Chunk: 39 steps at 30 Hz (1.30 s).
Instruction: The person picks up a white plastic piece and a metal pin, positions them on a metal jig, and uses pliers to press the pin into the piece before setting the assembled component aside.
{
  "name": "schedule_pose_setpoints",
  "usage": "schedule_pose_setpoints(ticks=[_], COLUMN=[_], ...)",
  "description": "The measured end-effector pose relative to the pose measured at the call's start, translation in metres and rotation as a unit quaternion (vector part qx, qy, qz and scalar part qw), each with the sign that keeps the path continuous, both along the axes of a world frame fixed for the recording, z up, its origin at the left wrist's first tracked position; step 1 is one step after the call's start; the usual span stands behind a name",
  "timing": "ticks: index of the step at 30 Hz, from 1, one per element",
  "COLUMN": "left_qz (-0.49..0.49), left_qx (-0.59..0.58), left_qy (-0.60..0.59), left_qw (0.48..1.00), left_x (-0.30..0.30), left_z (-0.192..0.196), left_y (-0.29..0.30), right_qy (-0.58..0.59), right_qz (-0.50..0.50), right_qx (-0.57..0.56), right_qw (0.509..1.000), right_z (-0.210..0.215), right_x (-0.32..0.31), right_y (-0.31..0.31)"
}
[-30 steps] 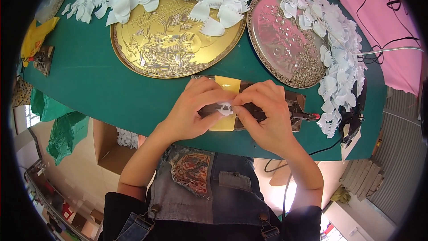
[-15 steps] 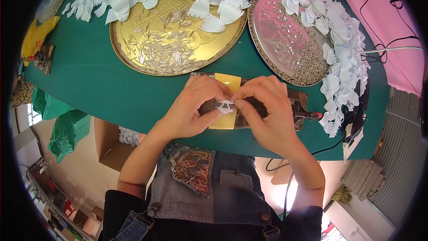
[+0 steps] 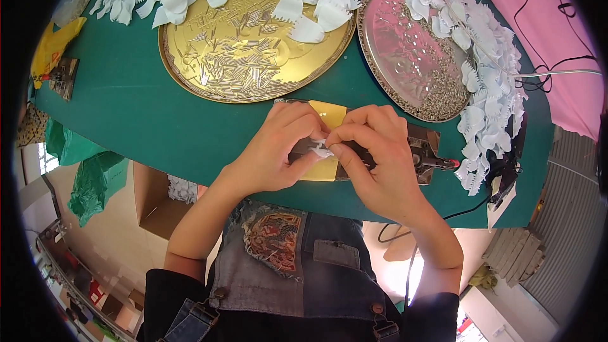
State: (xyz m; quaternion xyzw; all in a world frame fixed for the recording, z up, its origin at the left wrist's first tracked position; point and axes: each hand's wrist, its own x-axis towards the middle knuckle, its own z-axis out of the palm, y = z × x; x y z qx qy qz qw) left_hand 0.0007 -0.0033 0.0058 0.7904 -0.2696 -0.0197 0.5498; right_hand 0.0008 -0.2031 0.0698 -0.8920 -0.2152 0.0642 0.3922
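Note:
A small white piece with a toothed edge (image 3: 322, 151) sits between my two hands, over a dark flat fixture (image 3: 425, 145) on the table. My left hand (image 3: 275, 145) pinches the piece from the left with thumb and forefinger. From the right, my right hand (image 3: 379, 158) is closed, its thumb and forefinger pressed together at the piece's right edge. Whether a tiny metal part is also between those fingertips is hidden. A yellow strip (image 3: 328, 114) runs across the fixture beneath my fingers.
Beyond my hands lies a gold round tray (image 3: 183, 82) with many small metal pins. To its right, a silver tray (image 3: 399, 57) holds small metal bits. White toothed pieces (image 3: 491, 98) are heaped around both. A red-tipped lever (image 3: 451, 164) sticks out at the fixture's right.
The white piece has tilted and now shows less of its face. My right fingertips have closed in slightly over its right edge. The whole view has shifted a little.

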Motion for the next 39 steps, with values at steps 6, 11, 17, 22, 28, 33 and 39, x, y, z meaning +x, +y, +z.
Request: schedule_pose_setpoints(ticks=[6,11,17,22,28,33,39], left_qz=[-0.005,0.005,0.001,0.004,0.005,0.006,0.006], left_qx=[-0.012,-0.03,-0.025,-0.02,-0.011,-0.006,-0.006], left_qy=[0.016,0.014,0.01,0.014,0.013,0.018,0.026], left_qw=[1.0,0.999,1.0,1.0,1.0,1.0,1.0], left_x=[-0.002,-0.004,-0.004,-0.003,-0.004,-0.003,-0.004], left_z=[-0.003,-0.006,-0.005,-0.002,-0.002,-0.001,-0.001], left_y=[0.0,-0.002,-0.001,-0.001,0.0,0.0,0.0], right_qy=[-0.007,-0.005,-0.059,-0.093,-0.057,-0.044,-0.126], right_qz=[0.014,0.002,-0.018,-0.039,-0.049,-0.044,-0.018], right_qx=[-0.023,-0.041,-0.035,-0.015,-0.009,-0.019,-0.03], right_qw=[1.0,0.999,0.998,0.995,0.997,0.998,0.991], right_z=[0.0,0.0,-0.005,-0.013,-0.012,-0.009,-0.011], right_x=[-0.002,-0.003,-0.007,-0.014,-0.014,-0.011,-0.012], right_y=[0.007,0.009,0.01,0.01,0.01,0.009,0.01])
